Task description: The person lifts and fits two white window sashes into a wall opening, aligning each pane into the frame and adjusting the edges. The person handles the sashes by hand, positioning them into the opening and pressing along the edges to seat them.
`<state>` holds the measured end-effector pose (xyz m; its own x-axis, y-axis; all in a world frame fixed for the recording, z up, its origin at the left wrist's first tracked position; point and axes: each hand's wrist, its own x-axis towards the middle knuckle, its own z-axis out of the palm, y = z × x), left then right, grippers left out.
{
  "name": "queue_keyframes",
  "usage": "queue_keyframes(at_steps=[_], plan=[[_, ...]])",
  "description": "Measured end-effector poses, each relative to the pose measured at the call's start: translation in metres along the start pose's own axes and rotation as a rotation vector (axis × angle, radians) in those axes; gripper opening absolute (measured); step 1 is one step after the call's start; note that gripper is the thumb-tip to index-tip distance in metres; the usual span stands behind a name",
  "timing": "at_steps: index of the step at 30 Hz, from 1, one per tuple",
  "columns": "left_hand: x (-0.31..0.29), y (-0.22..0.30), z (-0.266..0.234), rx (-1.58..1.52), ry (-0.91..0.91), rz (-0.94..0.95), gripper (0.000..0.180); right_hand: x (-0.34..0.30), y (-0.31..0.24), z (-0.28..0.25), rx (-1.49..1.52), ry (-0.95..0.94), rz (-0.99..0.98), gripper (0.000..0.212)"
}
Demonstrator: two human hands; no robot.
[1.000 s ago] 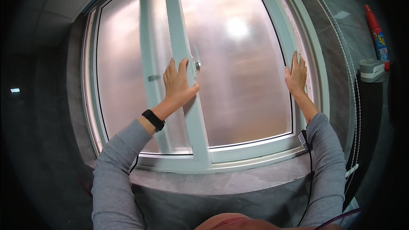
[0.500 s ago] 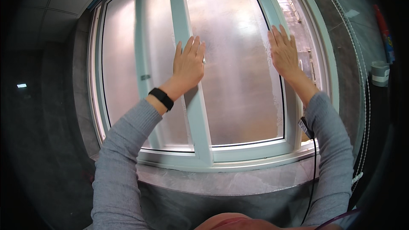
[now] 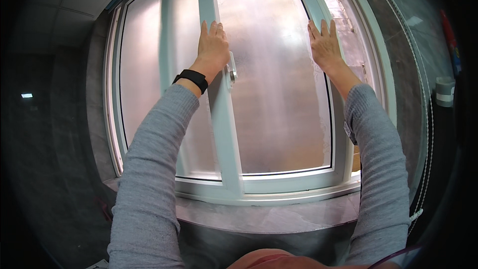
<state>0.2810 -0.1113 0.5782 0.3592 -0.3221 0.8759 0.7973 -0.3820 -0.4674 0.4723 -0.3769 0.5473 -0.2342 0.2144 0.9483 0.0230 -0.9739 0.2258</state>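
Note:
A sliding window panel (image 3: 274,99) with frosted glass and a pale frame fills the middle of the view. My left hand (image 3: 214,47), above a black wristband (image 3: 190,80), lies on the panel's left upright, fingers extended upward. A white window latch (image 3: 232,71) shows beside its wrist. On the panel's right upright rests my right hand (image 3: 326,45), fingers apart and pointing up. Both hands are open and grip nothing visible. A second frosted pane (image 3: 144,69) stands to the left.
Right of the panel is an open gap (image 3: 357,69) with bars outside. A beaded cord (image 3: 427,134) hangs along the right wall, near a grey roll of tape (image 3: 444,91) and a red tube (image 3: 447,30). A stone sill (image 3: 264,216) runs below the window.
Both hands have moved upward along the panel's uprights, and the left one a little leftward. The latch, mostly covered before, now shows. Whether the panel slid I cannot tell.

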Motion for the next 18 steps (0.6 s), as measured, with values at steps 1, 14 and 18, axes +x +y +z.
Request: queue_keyframes(at_steps=[1,14,18], plan=[[-0.002,0.000,0.003,0.042,0.015,-0.001,0.048,-0.003,0.003,0.000,0.004,-0.041,0.022,0.047],[-0.020,-0.024,0.018,0.175,-0.100,-0.046,0.052,-0.009,0.027,0.001,-0.058,-0.039,0.029,0.045],[-0.018,-0.019,0.019,-0.073,-0.120,-0.177,0.054,-0.013,0.021,-0.002,0.037,-0.061,0.072,0.047]])
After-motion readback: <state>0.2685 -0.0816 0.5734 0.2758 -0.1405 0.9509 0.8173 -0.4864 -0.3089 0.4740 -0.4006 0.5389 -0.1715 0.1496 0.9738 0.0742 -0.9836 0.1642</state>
